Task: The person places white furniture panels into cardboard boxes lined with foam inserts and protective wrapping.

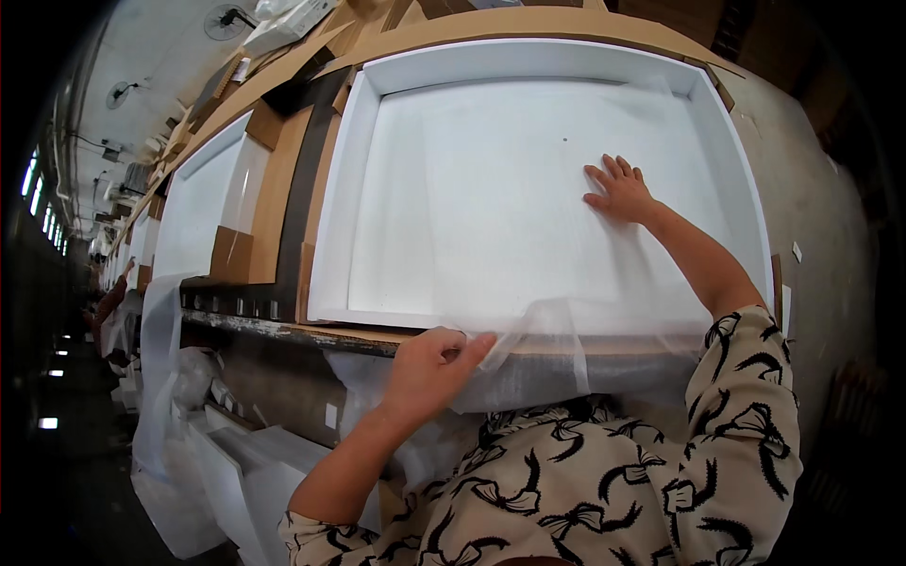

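Note:
In front of me lies a large shallow white tray-like box (319,226) with raised foam-like walls, set in an opened brown carton. My right hand (620,191) rests on its flat white inner surface, right of the middle, with fingers spread. At the near edge, my left hand (425,375) is closed, thumb against curled fingers, at the corner of a thin translucent wrapping sheet (557,344). That sheet drapes over the near wall and hangs down in front of my body. A small dark speck (565,140) shows on the white surface.
To the left, another white piece sits in an open carton (283,198) on the same dark bench (283,325). More translucent sheeting (162,377) hangs from it. White boards (274,462) lean below the bench. Fans (226,21) stand far left; another person's arm (115,300) shows there.

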Demonstrator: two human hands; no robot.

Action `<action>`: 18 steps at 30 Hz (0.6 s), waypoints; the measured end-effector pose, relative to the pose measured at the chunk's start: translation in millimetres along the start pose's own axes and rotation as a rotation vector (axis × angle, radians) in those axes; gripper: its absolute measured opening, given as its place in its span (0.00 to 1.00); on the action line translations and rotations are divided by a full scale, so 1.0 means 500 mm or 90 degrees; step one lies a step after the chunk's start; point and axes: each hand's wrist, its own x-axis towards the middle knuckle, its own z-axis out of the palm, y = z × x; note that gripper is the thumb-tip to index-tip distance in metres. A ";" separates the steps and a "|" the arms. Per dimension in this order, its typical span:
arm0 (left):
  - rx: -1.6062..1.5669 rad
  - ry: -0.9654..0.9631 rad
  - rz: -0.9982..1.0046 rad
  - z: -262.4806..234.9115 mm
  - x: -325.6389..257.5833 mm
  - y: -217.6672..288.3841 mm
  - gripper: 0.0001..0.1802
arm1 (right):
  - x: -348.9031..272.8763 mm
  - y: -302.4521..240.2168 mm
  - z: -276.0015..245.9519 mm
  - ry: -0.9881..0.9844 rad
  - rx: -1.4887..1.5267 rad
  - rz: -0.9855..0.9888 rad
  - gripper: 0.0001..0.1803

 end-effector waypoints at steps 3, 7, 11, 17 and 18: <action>-0.130 0.047 0.023 0.008 0.010 -0.033 0.15 | 0.007 -0.005 0.005 0.019 0.020 0.021 0.34; -0.450 0.160 -0.235 -0.081 0.028 -0.099 0.08 | 0.013 -0.001 0.001 0.013 0.024 0.024 0.36; -0.058 0.207 -0.231 -0.150 0.029 -0.211 0.10 | 0.038 0.002 0.004 0.033 0.037 0.032 0.36; 0.481 0.093 -0.218 -0.168 0.052 -0.136 0.17 | 0.085 0.044 0.040 0.117 0.097 0.027 0.35; 0.643 0.132 -0.018 -0.166 0.055 -0.118 0.18 | 0.088 0.036 0.036 0.131 0.110 0.014 0.35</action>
